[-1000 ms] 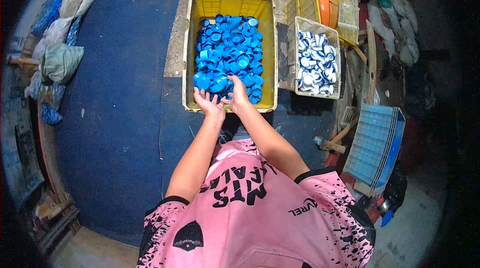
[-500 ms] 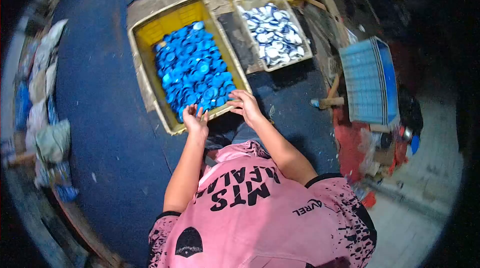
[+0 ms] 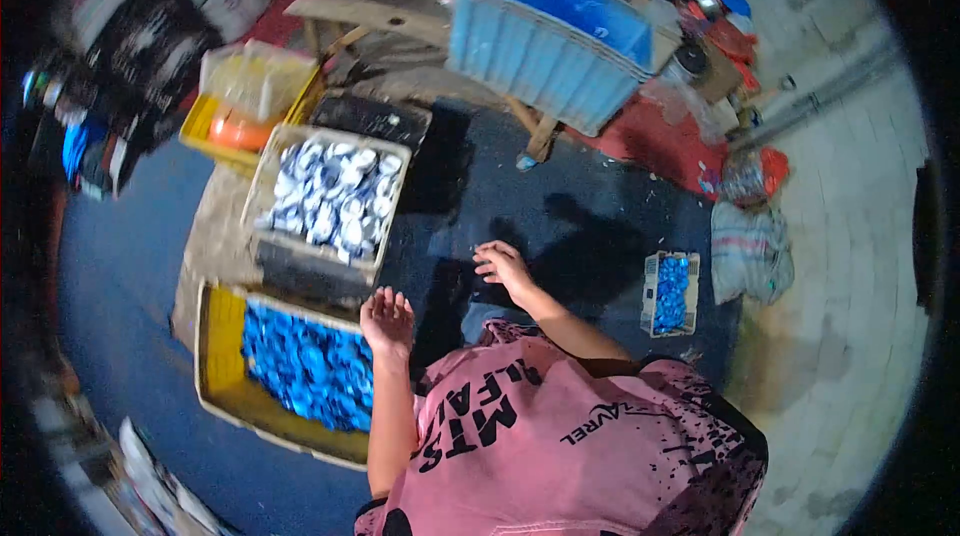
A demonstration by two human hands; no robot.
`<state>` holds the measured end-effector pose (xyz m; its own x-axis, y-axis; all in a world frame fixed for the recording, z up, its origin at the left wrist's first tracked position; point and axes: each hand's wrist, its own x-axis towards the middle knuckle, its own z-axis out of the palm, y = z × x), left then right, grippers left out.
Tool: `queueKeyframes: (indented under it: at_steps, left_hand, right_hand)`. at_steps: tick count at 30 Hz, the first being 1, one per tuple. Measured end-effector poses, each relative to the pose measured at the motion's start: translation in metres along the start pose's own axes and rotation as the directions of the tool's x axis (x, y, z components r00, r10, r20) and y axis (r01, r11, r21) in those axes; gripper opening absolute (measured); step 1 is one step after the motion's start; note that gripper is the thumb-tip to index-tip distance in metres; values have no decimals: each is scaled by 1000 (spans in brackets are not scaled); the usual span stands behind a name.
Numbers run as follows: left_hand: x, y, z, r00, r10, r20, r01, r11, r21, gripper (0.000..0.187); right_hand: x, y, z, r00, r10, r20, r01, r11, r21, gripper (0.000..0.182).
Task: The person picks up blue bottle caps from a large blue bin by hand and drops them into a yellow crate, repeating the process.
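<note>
My left hand (image 3: 388,324) is raised at the right rim of the yellow crate (image 3: 222,341), fingers loosely up and nothing visible in it. Many round blue plastic caps (image 3: 305,361) lie inside that crate, partly hidden by my left forearm. My right hand (image 3: 503,269) hovers over the dark floor in front of my body, fingers a little bent and apart, with no object showing. Beyond my left hand is a whitish crate (image 3: 386,236) of white and dark-blue round pieces (image 3: 335,191).
A large light-blue crate (image 3: 545,51) stands ahead by a wooden bench (image 3: 375,16). To the right, a small pale crate (image 3: 652,311) holds blue pieces beside a tied sack (image 3: 750,251). An orange item (image 3: 243,131) sits in a yellow container (image 3: 203,121) at upper left.
The view has swung to the right, so the crates now appear further left and the small crate has come into view. Both hands have moved away from above the blue caps.
</note>
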<state>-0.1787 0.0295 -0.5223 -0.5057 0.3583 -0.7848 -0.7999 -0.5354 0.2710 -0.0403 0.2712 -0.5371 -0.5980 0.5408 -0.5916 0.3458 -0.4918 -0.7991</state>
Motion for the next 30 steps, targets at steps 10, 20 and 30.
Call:
queueKeyframes:
  at_steps: [10, 20, 30]
  left_hand:
    - [130, -64, 196, 949, -183, 259, 124, 966, 228, 23]
    - [231, -129, 412, 812, -473, 342, 364, 869, 336, 20]
    - [298, -208, 693, 718, -353, 600, -57, 830, 555, 33]
  right_hand:
    - [91, -122, -147, 951, -126, -281, 190, 959, 212, 23]
    - [172, -249, -215, 823, -307, -479, 398, 912, 100, 26]
    - [299, -428, -289, 595, -590, -545, 582, 785, -214, 20]
